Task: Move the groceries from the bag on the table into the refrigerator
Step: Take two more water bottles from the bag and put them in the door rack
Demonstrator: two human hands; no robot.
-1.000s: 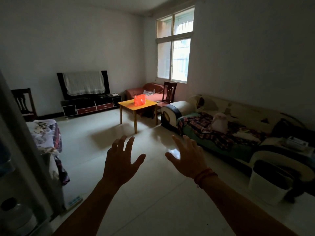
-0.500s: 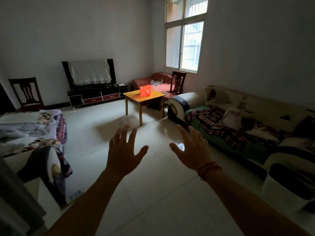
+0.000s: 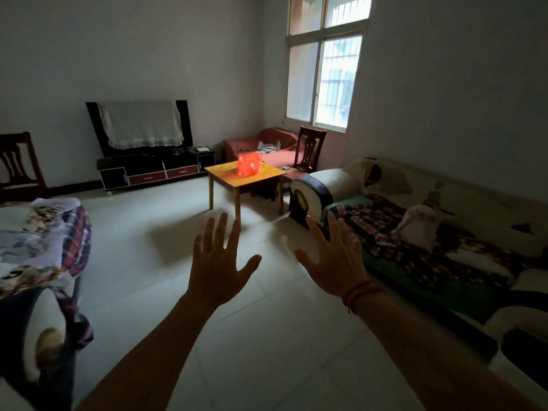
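Head camera shows me both hands held out in front, above the floor point(image 3: 267, 336). The left hand point(image 3: 218, 262) has a wide open grip, fingers spread, and holds nothing. The right hand point(image 3: 335, 259) is the same: open grip, nothing in it.

The orange plastic bag point(image 3: 249, 164) sits on the yellow tabletop point(image 3: 228, 177), close to its far corner. It is well apart from both hands, across the room. I cannot see what is inside it. I cannot see the refrigerator at all from here.

I think the step now is just to walk to the bag, so the job has hardly begun.

Here is what could go wrong. The room is dim, so I could bump the sofa arm point(image 3: 320, 185), which stands just beside the table. The bag looks thin and soft. If I grab only one side, it could tip and spill food on the tabletop or the floor. If it is heavy, the thin plastic could rip on the long walk back. The bag is near the far corner, so a push could slide it off that side.
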